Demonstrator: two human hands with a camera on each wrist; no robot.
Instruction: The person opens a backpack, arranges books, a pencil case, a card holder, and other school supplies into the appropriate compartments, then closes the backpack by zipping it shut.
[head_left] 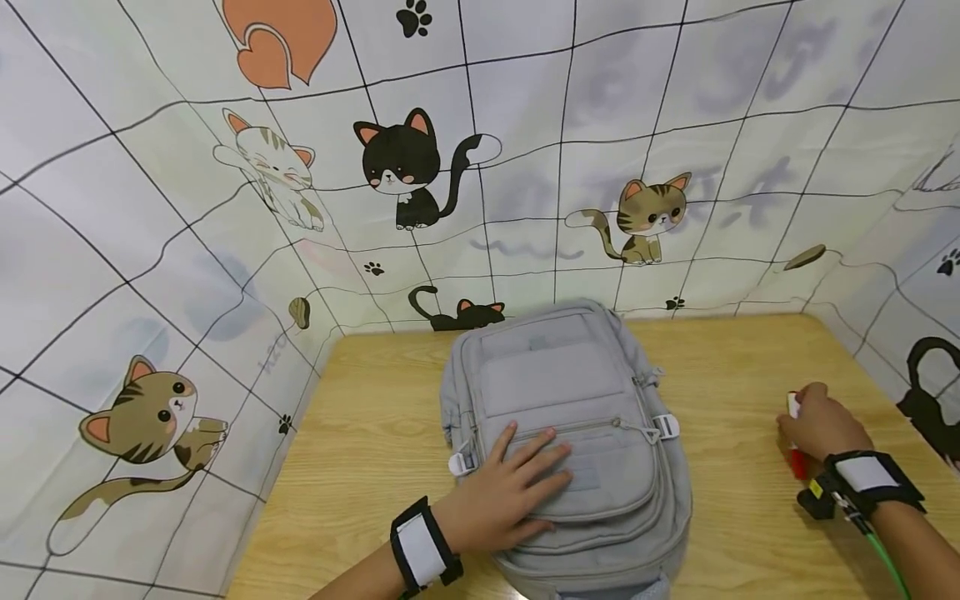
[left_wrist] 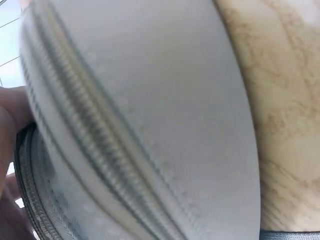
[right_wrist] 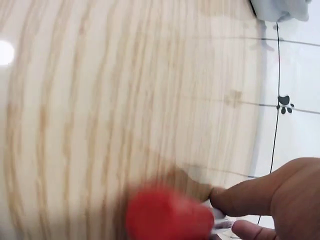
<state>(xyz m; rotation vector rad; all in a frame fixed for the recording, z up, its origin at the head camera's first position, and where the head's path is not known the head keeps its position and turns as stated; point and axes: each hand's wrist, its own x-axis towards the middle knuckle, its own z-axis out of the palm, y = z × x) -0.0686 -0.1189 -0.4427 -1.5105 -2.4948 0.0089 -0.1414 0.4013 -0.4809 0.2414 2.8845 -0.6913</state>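
A grey backpack (head_left: 555, 392) lies front pocket up on the wooden table. My left hand (head_left: 510, 496) rests on its front pocket with the fingers spread. The left wrist view shows a close zipper (left_wrist: 95, 120) on the backpack, with part of the hand at the left edge. To the right of the backpack, my right hand (head_left: 825, 425) grips a small red and white object (head_left: 797, 462) just over the table. Its blurred red end (right_wrist: 165, 215) shows in the right wrist view, beside the thumb; its exact kind cannot be told.
The light wooden table (head_left: 360, 433) extends on both sides of the backpack. A white cloth (head_left: 525, 167) with black grid lines and cartoon cats hangs behind and beside it. White side buckles (head_left: 666, 427) stick out from the backpack. A green cable (head_left: 885, 558) runs along the right forearm.
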